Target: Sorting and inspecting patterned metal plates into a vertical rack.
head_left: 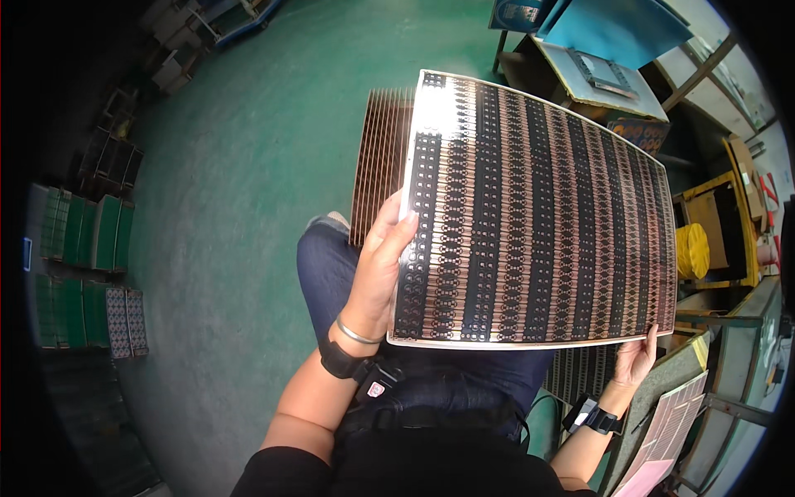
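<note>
A large thin circuit board panel (pixel 538 224), black with copper-coloured traces in long rows and a pale border, is held tilted above my lap. My left hand (pixel 383 257) grips its left edge, the thumb lying on the face and the fingers hidden behind. At the lower right corner my right hand (pixel 636 358) holds the bottom edge, with a fingertip showing at the border. Light glares off the panel's upper left corner. Partly covered behind the panel, a brown rack with upright slats (pixel 379 157) stands beside my knee.
Stacks of green-sided panels (pixel 87 232) line the left side. At the upper right stands a table (pixel 580 79) with a metal frame (pixel 603 73) on it. A yellow roll (pixel 692 251) sits by a yellow frame at right. Another patterned panel (pixel 667 427) leans at lower right.
</note>
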The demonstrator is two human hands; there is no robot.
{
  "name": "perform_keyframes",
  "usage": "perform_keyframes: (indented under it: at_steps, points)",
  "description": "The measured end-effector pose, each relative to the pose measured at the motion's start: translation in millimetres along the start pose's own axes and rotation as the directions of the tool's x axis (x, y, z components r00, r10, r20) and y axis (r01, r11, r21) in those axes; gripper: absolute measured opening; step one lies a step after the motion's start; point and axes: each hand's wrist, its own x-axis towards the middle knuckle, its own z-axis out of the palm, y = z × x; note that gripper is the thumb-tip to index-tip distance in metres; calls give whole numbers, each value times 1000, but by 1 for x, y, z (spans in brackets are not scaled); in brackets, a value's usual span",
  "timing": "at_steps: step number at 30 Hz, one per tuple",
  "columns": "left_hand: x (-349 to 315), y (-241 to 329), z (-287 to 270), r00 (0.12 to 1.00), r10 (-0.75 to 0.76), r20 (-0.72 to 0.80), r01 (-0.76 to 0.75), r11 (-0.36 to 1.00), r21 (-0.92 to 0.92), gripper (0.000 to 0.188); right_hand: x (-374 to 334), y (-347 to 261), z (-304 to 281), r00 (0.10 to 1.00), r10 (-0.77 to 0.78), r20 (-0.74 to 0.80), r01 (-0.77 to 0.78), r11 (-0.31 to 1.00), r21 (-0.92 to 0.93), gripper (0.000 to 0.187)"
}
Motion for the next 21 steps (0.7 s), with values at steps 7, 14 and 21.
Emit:
perform_keyframes:
  at_steps: [7, 14, 21]
  points:
    - [0, 1, -12, 1000, 11, 12, -11, 999, 38, 40, 1, 2, -1, 996, 27, 82, -25, 999, -22, 35]
    - [-5, 18, -18, 997, -29, 73, 15, 983, 183, 36, -9, 14, -3, 995, -22, 97, 20, 999, 26, 37]
    - [-1, 23, -33, 993, 25, -116, 3, 972, 237, 39, -20, 27, 3, 995, -32, 100, 37, 998, -52, 41]
